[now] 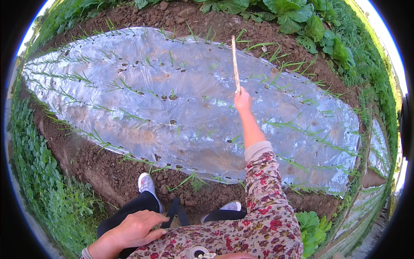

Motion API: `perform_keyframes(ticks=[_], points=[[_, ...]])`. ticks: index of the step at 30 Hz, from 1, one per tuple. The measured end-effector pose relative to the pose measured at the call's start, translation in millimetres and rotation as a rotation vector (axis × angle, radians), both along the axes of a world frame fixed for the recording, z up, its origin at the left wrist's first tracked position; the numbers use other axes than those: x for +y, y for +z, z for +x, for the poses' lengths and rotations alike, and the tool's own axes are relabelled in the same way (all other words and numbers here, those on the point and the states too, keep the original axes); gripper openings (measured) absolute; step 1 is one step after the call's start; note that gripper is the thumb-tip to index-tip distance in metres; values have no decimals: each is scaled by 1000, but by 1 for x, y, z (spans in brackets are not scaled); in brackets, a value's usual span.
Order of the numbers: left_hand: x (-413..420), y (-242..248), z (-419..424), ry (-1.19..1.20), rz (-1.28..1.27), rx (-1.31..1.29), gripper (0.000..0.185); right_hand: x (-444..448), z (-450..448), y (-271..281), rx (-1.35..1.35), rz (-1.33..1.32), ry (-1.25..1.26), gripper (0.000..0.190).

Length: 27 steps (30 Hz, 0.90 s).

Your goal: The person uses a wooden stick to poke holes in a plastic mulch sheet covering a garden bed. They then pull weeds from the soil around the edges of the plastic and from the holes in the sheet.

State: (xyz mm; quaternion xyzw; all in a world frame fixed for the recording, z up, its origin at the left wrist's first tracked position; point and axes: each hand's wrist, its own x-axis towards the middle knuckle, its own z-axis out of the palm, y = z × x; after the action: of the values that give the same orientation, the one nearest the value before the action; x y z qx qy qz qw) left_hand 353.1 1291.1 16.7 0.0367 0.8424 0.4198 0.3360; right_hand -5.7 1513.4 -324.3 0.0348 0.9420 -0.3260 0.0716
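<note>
My right hand [243, 99] is stretched out over a raised bed and grips the near end of a pale wooden stick [235, 61]. The stick's far end reaches to the far edge of the clear plastic film [194, 113] that covers the bed. Rows of young onion-like plants [129, 86] come up through small holes in the film. Nearer me, my left hand [139, 228] rests by my thigh and shirt front, its thumb and fingers apart and holding nothing. A dark strap [174, 210] hangs beside its fingertips.
Bare brown soil [97, 165] borders the film, and my shoes [147, 186] stand on it. Large leafy cabbages [291, 16] grow beyond the far edge. Dense green plants [35, 155] line the left. A lettuce-like plant [312, 228] stands at the lower right, near another film-covered bed [355, 210].
</note>
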Motion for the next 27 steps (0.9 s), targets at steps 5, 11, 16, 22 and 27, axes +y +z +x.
perform_keyframes(ticks=[5,11,16,22,27], points=[[0,2,-2,-4,-1,-6,29,-7,22,-8,10,30,-21,35],[2,3,1,4,-4,-14,30,-14,16,-29,-15,-140,-12,28],[2,3,2,7,1,6,30,-32,6,-40,-345,-408,-158,23],[1,4,2,4,4,6,29,-22,-5,-48,-267,-358,-140,24],[-1,4,4,6,-8,5,28,-14,5,-42,-209,-332,-71,26]])
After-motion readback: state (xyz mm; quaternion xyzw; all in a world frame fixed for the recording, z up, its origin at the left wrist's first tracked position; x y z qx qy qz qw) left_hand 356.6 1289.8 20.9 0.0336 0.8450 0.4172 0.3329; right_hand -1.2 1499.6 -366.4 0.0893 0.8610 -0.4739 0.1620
